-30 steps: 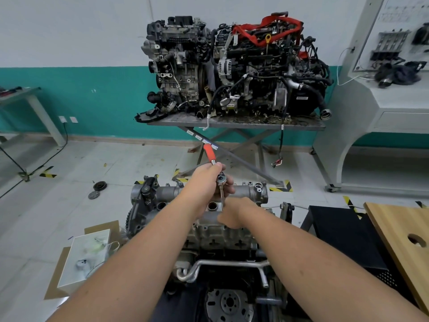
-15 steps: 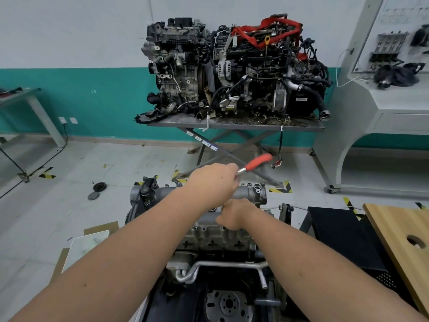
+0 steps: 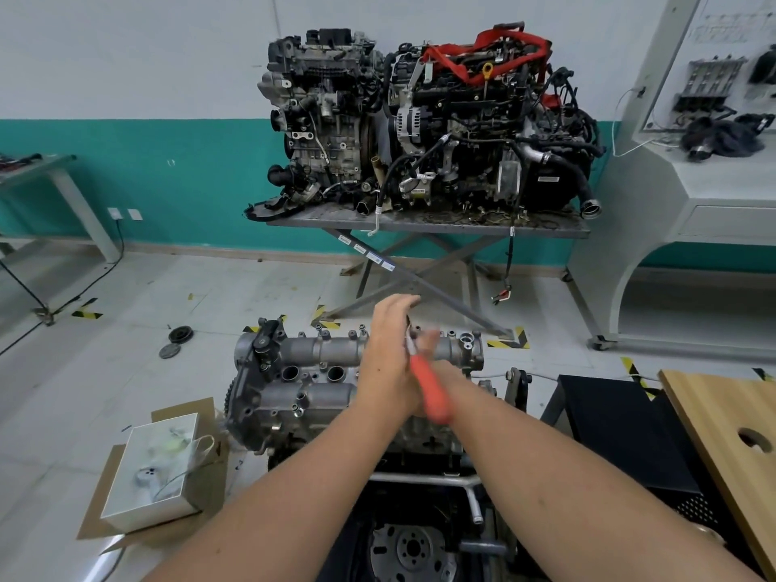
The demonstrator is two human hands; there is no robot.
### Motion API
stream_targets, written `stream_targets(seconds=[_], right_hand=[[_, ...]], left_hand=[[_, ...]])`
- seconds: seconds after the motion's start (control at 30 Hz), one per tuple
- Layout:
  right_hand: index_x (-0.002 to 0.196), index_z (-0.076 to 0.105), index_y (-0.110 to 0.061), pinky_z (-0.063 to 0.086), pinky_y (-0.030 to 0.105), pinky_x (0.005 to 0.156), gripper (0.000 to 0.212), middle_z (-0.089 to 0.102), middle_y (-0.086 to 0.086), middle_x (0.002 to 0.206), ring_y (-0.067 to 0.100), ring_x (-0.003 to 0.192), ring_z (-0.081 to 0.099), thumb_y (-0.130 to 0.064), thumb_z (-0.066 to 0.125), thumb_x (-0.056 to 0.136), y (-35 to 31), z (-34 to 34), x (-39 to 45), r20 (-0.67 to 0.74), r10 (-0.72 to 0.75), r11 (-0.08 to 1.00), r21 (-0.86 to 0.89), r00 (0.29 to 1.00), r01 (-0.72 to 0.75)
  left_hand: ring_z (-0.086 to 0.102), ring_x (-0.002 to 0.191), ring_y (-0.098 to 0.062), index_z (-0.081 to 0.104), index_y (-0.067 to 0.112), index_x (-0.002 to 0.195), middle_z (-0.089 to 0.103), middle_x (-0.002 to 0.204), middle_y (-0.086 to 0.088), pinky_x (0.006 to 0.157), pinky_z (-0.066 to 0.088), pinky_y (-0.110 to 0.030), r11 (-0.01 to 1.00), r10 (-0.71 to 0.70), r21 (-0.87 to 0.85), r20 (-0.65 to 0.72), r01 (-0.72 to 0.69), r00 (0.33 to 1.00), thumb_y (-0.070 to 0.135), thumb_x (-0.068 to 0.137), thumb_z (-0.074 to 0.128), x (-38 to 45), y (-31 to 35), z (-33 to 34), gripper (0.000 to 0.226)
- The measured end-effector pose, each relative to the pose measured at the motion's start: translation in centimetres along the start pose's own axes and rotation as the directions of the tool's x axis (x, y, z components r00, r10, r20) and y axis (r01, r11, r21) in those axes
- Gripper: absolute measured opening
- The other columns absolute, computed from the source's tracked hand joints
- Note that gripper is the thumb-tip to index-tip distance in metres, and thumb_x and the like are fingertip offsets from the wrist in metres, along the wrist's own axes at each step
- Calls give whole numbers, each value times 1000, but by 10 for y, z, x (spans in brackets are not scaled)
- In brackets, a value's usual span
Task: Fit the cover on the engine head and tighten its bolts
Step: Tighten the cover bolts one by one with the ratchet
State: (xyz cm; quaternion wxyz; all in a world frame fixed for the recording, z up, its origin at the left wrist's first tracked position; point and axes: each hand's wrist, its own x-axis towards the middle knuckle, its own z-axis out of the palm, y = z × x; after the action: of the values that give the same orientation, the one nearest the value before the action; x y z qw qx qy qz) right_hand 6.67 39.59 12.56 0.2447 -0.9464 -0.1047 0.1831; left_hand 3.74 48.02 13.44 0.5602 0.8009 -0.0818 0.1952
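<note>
The silver cover [image 3: 331, 350] lies along the top of the grey engine head [image 3: 289, 407] in front of me, with small bolts standing along its far edge. A ratchet with an orange handle [image 3: 429, 392], blurred by motion, stands over the cover's right half, its handle pointing back toward me. My left hand [image 3: 384, 357] lies against the ratchet with its fingers stretched straight up and away. My right hand [image 3: 430, 340] is blurred and partly hidden behind the left hand and the handle; it holds the ratchet near its head.
Two large engines [image 3: 420, 119] stand on a scissor-lift table [image 3: 420, 224] ahead. A white box on cardboard [image 3: 151, 468] sits on the floor at left, near two pulleys [image 3: 176, 340]. A black cabinet [image 3: 609, 417] and a wooden board [image 3: 730, 430] are at right.
The orange handle swung clockwise: from pointing away, to the right, to pointing toward me now. My left hand went from gripping the handle to straight fingers.
</note>
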Motion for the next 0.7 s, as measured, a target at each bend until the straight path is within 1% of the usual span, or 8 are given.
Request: stream_targets(seconds=[0.07, 0.13, 0.2, 0.23, 0.3, 0.4, 0.57, 0.7], right_hand=[[130, 59, -12, 49, 44, 100, 36, 62, 5, 132, 27, 118, 60, -26, 49, 98, -8, -5, -1, 159, -3, 983, -180, 987, 32], [128, 59, -16, 51, 42, 93, 34, 63, 1, 127, 27, 110, 61, -21, 53, 95, -10, -6, 3, 195, 50, 959, -284, 979, 8], [125, 58, -15, 53, 41, 82, 34, 64, 2, 114, 29, 100, 61, -17, 51, 92, -12, -4, 3, 177, 101, 944, -327, 979, -38], [125, 58, -14, 54, 42, 83, 34, 63, 3, 108, 31, 98, 61, -17, 48, 92, -12, -3, 4, 154, 112, 940, -338, 982, -54], [127, 55, -14, 54, 45, 88, 36, 63, 5, 108, 31, 99, 61, -24, 45, 94, -12, -2, 5, 146, 129, 921, -384, 981, -64], [129, 55, -16, 53, 43, 92, 38, 62, 8, 112, 32, 105, 60, -31, 45, 96, -15, -5, 4, 136, 149, 912, -402, 979, -83], [124, 56, -16, 51, 37, 81, 34, 49, 0, 78, 28, 90, 56, -32, 44, 97, -14, -6, 3, 144, 139, 910, -408, 980, -69], [127, 55, -18, 49, 36, 75, 36, 48, 0, 79, 28, 89, 55, -33, 46, 95, -13, -4, 6, 136, 155, 916, -392, 979, -90]], left_hand=[[66, 92, -12, 55, 38, 120, 67, 113, 13, 85, 53, -33, 928, -215, -326, -71, 181, 974, 67, 87, 36, -2, 2, 10, 48], [65, 71, -13, 61, 30, 115, 75, 95, 0, 75, 48, -32, 743, -431, -574, -16, 345, 902, 71, 89, 34, 1, 0, 13, 55], [61, 59, -15, 64, 21, 106, 73, 81, -6, 69, 45, -34, 570, -552, -708, 46, 416, 833, 61, 99, 38, 12, -3, 8, 48], [59, 56, -16, 63, 18, 104, 71, 76, -6, 65, 45, -33, 529, -575, -728, 71, 437, 815, 54, 102, 41, 18, -4, 3, 42], [60, 54, -17, 60, 16, 104, 69, 73, -4, 61, 45, -33, 531, -566, -700, 125, 476, 815, 44, 105, 43, 27, -3, -7, 33], [64, 61, -21, 56, 12, 114, 69, 75, -3, 66, 48, -36, 610, -503, -577, 247, 542, 828, 39, 107, 40, 29, -1, -21, 32], [69, 72, -27, 50, 7, 124, 71, 82, -8, 76, 49, -41, 648, -439, -499, 373, 576, 817, 36, 109, 34, 29, 2, -35, 36], [70, 69, -27, 48, 7, 122, 71, 78, -7, 75, 52, -41, 650, -483, -455, 371, 608, 793, 32, 109, 37, 36, 5, -38, 31]])
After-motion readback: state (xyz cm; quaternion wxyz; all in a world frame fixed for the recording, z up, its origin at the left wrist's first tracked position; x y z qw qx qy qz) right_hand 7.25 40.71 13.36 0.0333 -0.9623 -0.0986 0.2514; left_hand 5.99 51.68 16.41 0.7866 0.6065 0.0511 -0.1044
